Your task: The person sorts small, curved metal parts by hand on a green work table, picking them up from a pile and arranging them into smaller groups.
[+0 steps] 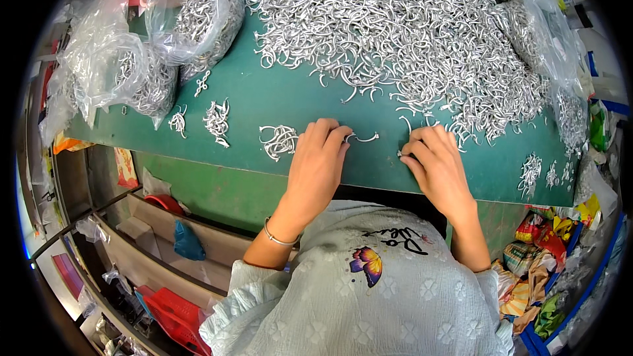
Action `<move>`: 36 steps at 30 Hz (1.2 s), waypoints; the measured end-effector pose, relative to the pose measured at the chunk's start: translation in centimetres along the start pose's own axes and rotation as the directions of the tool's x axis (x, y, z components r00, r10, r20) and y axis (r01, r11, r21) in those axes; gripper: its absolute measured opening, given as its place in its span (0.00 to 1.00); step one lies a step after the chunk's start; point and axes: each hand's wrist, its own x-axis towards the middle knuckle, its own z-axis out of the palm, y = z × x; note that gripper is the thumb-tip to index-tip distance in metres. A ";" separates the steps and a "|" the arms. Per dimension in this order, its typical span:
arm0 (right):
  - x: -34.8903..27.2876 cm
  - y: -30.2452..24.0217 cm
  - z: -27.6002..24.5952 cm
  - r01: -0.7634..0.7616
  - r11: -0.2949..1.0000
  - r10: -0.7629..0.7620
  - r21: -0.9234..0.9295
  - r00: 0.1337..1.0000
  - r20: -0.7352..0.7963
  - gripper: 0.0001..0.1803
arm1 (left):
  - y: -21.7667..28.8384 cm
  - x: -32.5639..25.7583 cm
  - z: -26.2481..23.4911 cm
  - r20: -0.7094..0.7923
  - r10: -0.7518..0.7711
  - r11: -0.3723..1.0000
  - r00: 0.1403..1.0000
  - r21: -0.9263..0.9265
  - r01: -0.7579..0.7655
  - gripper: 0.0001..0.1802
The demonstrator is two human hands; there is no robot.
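My left hand [318,161] is closed, fingers bent together and tips on the green table beside a small pile of curved silver metal pieces [280,142]. What its fingers hold, if anything, is hidden. One loose curved piece [366,137] lies at its fingertips. To the right, my right hand [434,161] is closed in a pinch, with the end of a small silver piece [399,153] showing at its fingertips. Just past that hand spreads a large heap of the same curved pieces [409,33].
Clear plastic bags of silver pieces [204,26] stand at the far left; another plastic bag [550,39] lies at the right. Small piles [216,120] sit on the green table [250,86] at left, others [529,175] near its right corner. Below are a red basket [175,316] and colourful packaging [537,237].
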 end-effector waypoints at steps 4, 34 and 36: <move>1.7 -1.4 1.4 0.049 0.998 -0.043 0.046 0.990 -0.137 0.11 | 0.5 -0.3 0.0 -0.014 -0.030 1.000 0.999 0.001 0.030 0.14; 8.2 0.5 2.0 0.136 0.974 -0.170 -0.181 0.967 -0.189 0.20 | 1.5 -0.9 -0.1 0.108 0.112 0.994 0.988 -0.024 -0.110 0.25; 7.5 1.1 2.7 0.168 0.971 -0.189 -0.168 0.975 -0.118 0.18 | 1.4 -0.6 -0.1 0.167 0.185 0.979 0.969 0.051 -0.196 0.22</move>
